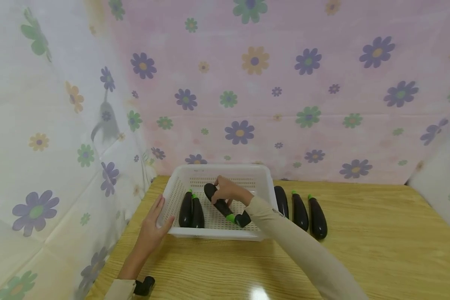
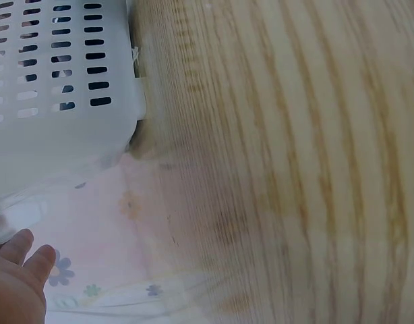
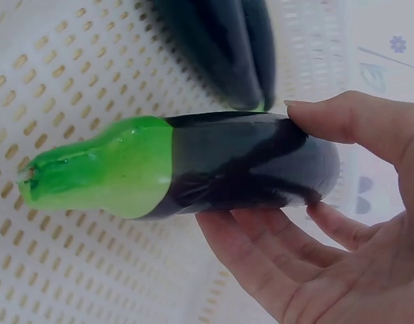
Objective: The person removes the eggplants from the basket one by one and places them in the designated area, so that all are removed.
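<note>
An eggplant [image 3: 241,162] with a bright green cap is gripped by my right hand [image 1: 230,191], thumb on one side and fingers on the other. It hangs tilted inside the white plastic basket [image 1: 225,234], green end toward me. Two more eggplants [image 1: 191,210] lie side by side at the basket's left, caps away from me. My left hand [image 1: 153,225] rests at the basket's left rim, its fingers straight along the edge. In the left wrist view, the left fingertips [image 2: 40,263] show beside the basket's white wall [image 2: 58,138].
Right of the basket, three eggplants [image 1: 300,211] lie in a row on the wooden table [image 1: 378,241]; the nearest one is partly hidden by the basket. A flower-patterned cloth [image 1: 270,104] hangs behind the table, and another stands along the left side.
</note>
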`<state>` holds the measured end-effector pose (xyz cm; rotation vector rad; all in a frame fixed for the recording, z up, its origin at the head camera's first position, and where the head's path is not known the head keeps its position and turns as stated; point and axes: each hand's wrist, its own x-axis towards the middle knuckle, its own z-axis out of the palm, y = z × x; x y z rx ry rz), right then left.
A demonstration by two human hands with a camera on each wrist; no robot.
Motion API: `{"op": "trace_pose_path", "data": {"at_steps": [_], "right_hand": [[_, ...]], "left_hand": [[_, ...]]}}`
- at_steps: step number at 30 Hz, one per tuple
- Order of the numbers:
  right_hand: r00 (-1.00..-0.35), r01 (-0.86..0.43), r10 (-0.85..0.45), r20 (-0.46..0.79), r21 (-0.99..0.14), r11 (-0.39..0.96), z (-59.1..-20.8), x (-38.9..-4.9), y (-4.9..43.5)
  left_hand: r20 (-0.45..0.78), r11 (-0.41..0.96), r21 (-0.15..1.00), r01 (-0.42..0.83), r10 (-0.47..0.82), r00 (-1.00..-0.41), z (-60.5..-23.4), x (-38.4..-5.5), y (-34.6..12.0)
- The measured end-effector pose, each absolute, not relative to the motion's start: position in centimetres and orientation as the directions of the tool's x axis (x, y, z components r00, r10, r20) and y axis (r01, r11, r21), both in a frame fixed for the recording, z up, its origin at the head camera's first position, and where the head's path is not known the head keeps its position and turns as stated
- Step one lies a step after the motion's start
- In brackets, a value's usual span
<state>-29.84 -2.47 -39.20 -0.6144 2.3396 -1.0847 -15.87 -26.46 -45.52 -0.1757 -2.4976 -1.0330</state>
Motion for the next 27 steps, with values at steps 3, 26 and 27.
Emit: {"op": "trace_pose_path", "data": {"at_steps": [3,26,27], "right_hand": [[-0.778,-0.2,-0.586,-0.226,-0.796,0.572,-38.3,-29.7,-2.2],[-0.76,-0.196,-0.618,-0.204,-0.834,0.516,-34.8,-28.5,2.0],[-0.76,-0.195,-0.618,-0.203,-0.836,0.514,-34.7,-28.4,2.2]], "left_hand": [[0.439,0.718,0.641,0.273,-0.051,-0.897,-45.6,-15.8,-26.5],[0.44,0.718,0.635,0.283,-0.036,-0.897,-45.5,-15.8,-26.4],[0.436,0.718,0.638,0.279,-0.037,-0.899,-45.5,-15.8,-26.4]]}}
